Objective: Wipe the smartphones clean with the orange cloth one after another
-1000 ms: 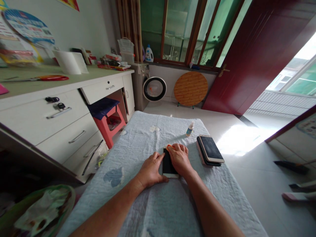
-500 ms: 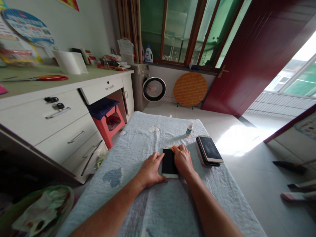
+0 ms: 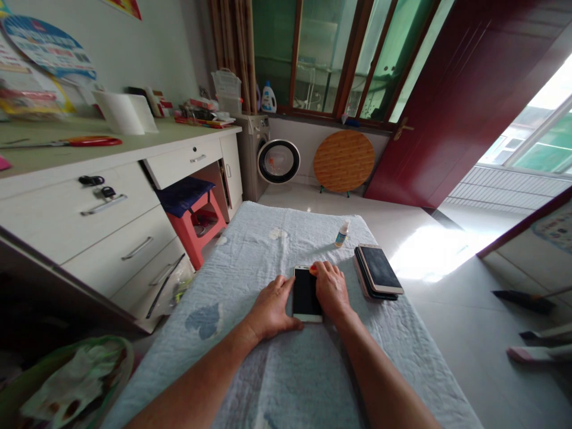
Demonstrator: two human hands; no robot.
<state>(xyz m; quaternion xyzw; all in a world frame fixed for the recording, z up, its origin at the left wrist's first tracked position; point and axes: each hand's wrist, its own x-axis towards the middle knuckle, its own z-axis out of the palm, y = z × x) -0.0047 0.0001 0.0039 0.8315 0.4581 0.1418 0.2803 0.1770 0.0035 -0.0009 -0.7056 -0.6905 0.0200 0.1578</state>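
Note:
A smartphone (image 3: 306, 295) with a white frame and a dark screen lies face up on the cloth-covered table (image 3: 263, 250). My left hand (image 3: 273, 304) grips its left side, thumb at the lower corner and fingers along the upper edge. Bent over the phone's upper right part, my right hand (image 3: 331, 289) pinches a small orange piece (image 3: 313, 270) against the screen. Most of that piece is hidden under the fingers, so its kind cannot be made out.
Right of my hands is a stack of phones (image 3: 379, 271). A small spray bottle (image 3: 342, 233) stands beyond it. On the left are a desk (image 3: 107, 208) and a red stool (image 3: 196, 223); a waste basket (image 3: 127, 357) sits at lower left.
My right hand and the orange piece have shifted very slightly on the screen, with less orange showing. My left hand and the phone hold their place.

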